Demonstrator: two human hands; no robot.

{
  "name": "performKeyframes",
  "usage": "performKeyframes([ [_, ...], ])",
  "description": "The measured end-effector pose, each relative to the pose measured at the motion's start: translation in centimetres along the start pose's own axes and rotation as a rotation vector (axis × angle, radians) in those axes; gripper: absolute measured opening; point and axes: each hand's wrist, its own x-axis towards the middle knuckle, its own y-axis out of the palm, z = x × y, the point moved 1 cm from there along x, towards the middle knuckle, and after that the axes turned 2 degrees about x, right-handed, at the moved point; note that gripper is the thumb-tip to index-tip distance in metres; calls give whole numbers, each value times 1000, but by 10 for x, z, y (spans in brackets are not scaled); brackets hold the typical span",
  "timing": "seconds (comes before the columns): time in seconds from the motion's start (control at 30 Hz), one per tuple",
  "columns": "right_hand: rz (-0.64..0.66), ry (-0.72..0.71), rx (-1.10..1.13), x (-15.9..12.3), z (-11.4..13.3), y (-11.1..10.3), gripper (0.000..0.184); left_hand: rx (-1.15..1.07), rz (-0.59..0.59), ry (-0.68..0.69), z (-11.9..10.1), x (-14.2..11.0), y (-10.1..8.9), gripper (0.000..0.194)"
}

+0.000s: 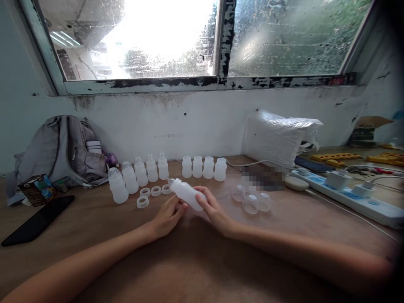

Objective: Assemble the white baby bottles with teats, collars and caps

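Bottle (188,195) tilted over table (176,269), short of back edge; right hand (212,206) wrapped round bottle's body; left hand (168,215) half curled just beneath, can't tell if holding anything; rings (142,205) beyond left hand; clear caps (251,205) toward right edge; five capped bottles (141,174), four topless bottles (208,169) toward back edge.

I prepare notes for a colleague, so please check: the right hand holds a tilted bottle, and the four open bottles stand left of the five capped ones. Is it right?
The side is wrong: in the head view the four open bottles stand right of the five capped ones. The right hand holds a tilted bottle.
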Motion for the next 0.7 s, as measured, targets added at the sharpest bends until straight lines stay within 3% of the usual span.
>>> performKeyframes([
  [0.1,181,-44,-181,-10,1,7,29,-284,-7,-91,4,-2,5,40],
  [0.17,273,-55,-242,-12,0,8,27,-361,-10,-108,0,-4,3,39],
  [0.33,322,-222,-528,-1,1,-4,21,-371,-17,-100,-6,-4,-2,39],
  [0.4,327,-329,-738,13,10,-17,15,-397,-37,-120,-1,-2,0,40],
  [0.47,284,-348,-1031,35,25,-37,13,-473,-42,-140,6,-1,3,40],
  [0.57,147,-59,-1366,72,54,-80,12,-641,-39,-178,15,0,7,44],
  [0.67,88,335,-1442,96,73,-127,18,-745,-39,-186,19,1,8,51],
  [0.7,79,408,-1451,100,76,-139,21,-754,-37,-177,19,1,9,51],
])
